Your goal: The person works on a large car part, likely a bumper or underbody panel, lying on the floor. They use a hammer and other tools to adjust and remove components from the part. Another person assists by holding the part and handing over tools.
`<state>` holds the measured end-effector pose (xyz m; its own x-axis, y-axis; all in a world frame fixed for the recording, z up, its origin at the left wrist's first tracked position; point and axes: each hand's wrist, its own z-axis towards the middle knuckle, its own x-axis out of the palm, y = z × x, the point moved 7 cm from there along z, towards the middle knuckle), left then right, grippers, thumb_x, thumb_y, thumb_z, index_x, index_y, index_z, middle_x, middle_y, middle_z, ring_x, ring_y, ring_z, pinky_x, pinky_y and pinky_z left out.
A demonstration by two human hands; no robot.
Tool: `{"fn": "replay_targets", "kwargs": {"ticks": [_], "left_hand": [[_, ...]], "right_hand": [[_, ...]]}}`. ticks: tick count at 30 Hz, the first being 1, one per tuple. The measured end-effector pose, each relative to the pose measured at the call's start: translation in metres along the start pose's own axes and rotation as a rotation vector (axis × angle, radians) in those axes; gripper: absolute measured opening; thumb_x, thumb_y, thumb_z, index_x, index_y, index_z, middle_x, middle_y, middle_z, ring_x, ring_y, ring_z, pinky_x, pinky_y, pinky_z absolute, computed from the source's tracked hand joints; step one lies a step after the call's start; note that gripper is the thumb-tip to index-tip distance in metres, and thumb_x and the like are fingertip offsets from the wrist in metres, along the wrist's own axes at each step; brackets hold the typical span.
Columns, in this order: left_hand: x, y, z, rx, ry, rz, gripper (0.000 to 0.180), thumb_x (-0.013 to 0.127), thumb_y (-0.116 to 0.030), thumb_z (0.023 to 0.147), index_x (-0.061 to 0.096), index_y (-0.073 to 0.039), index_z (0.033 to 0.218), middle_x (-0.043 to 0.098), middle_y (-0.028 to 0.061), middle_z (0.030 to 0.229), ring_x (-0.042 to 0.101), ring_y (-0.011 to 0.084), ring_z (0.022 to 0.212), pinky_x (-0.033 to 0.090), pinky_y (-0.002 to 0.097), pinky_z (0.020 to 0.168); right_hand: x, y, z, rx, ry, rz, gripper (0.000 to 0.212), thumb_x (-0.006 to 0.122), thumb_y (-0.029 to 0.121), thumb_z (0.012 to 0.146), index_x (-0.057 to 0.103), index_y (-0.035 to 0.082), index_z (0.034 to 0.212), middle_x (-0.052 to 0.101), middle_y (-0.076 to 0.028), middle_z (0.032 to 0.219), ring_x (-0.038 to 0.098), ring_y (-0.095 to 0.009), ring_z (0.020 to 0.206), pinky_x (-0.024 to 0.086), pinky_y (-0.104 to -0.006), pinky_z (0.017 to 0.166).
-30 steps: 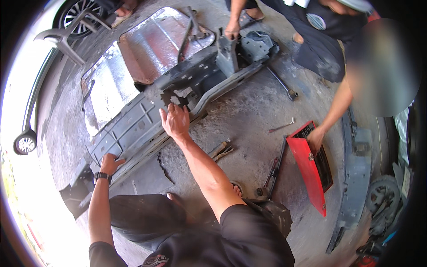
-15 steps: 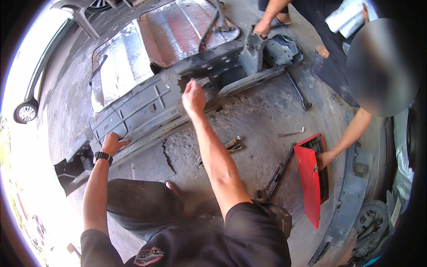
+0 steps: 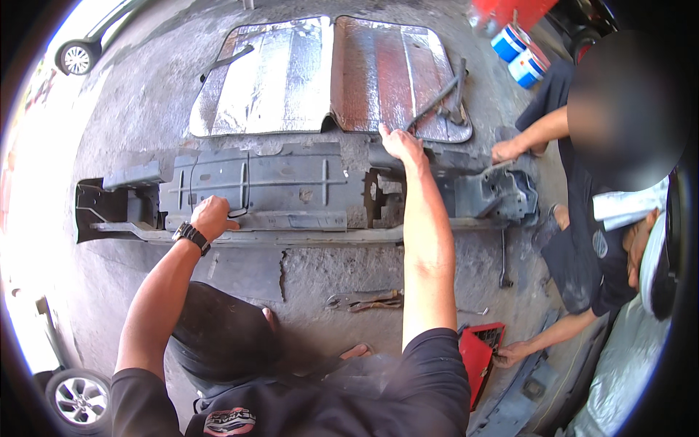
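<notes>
A long grey metal car panel (image 3: pixel 277 178) with raised ribs lies across the concrete in front of me. My left hand (image 3: pixel 210 217), a black watch on its wrist, is closed at the panel's near edge, thumb stretched to the right. A thin dark loop runs over the panel beside it. My right hand (image 3: pixel 402 144) is over the far edge, past a ragged opening in the sheet. Its fingers are drawn together, one tip pointing away; what they hold, if anything, is hidden. At the right end, a co-worker's hand (image 3: pixel 506 151) touches the panel near its bracket (image 3: pixel 502 193).
A silver folding sunshade (image 3: pixel 291 80) lies beyond the panel, with a dark metal bar (image 3: pixel 437 98) on it. Locking pliers (image 3: pixel 364 299) and a wrench (image 3: pixel 504 262) lie nearer. The co-worker's other hand is at a red case (image 3: pixel 475 364). Paint cans (image 3: pixel 518 54) stand far right.
My view has turned, so the panel now lies nearly level. My right hand has moved from the panel's middle to its far edge. My left hand remains near the near edge.
</notes>
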<state>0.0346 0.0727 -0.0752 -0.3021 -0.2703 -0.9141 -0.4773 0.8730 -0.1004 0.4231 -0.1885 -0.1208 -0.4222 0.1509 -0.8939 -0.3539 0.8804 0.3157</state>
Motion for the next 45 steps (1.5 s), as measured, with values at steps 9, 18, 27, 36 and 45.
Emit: {"fn": "replay_targets", "kwargs": {"ticks": [9,18,27,36,45], "left_hand": [[-0.004,-0.003,0.0,-0.018,0.043,0.033,0.035,0.086,-0.027,0.067,0.071,0.003,0.078,0.068,0.0245,0.081,0.068,0.0401,0.083,0.055,0.0435,0.076],[0.002,0.004,0.005,0.018,0.02,0.047,0.036,0.085,-0.029,0.067,0.071,0.002,0.077,0.067,0.0237,0.08,0.066,0.0393,0.082,0.053,0.0447,0.075],[0.021,0.016,0.011,0.142,-0.043,0.107,0.04,0.087,-0.032,0.064,0.069,0.002,0.078,0.067,0.0229,0.084,0.065,0.0398,0.086,0.052,0.0464,0.076],[-0.001,-0.011,-0.005,0.151,-0.002,0.086,0.045,0.087,-0.035,0.066,0.071,0.006,0.076,0.065,0.027,0.073,0.064,0.0422,0.071,0.051,0.046,0.068],[0.004,-0.004,0.0,0.164,-0.002,0.117,0.053,0.087,-0.04,0.067,0.074,0.006,0.089,0.068,0.0284,0.081,0.069,0.039,0.078,0.053,0.043,0.072]], "right_hand": [[0.037,0.014,0.031,-0.121,0.471,-0.111,0.085,0.034,0.071,0.094,0.055,-0.001,0.134,0.048,-0.021,0.146,0.041,-0.033,0.14,0.03,-0.0406,0.115],[0.04,0.007,0.036,-0.086,0.441,-0.073,0.091,0.03,0.073,0.094,0.053,-0.005,0.134,0.048,-0.024,0.144,0.041,-0.035,0.139,0.028,-0.0401,0.116],[-0.023,0.046,-0.059,-0.214,-0.772,0.223,0.058,0.043,0.043,0.101,0.068,-0.004,0.08,0.067,-0.027,0.08,0.067,-0.043,0.081,0.043,-0.0596,0.094],[0.068,0.036,-0.215,0.154,-0.865,0.338,0.029,0.054,0.027,0.098,0.065,0.007,0.081,0.062,-0.01,0.08,0.065,-0.029,0.077,0.04,-0.0612,0.1],[0.097,0.023,-0.241,0.148,-0.879,0.382,0.031,0.062,0.032,0.093,0.069,0.006,0.077,0.057,-0.01,0.09,0.058,-0.026,0.096,0.027,-0.0557,0.114]]}}
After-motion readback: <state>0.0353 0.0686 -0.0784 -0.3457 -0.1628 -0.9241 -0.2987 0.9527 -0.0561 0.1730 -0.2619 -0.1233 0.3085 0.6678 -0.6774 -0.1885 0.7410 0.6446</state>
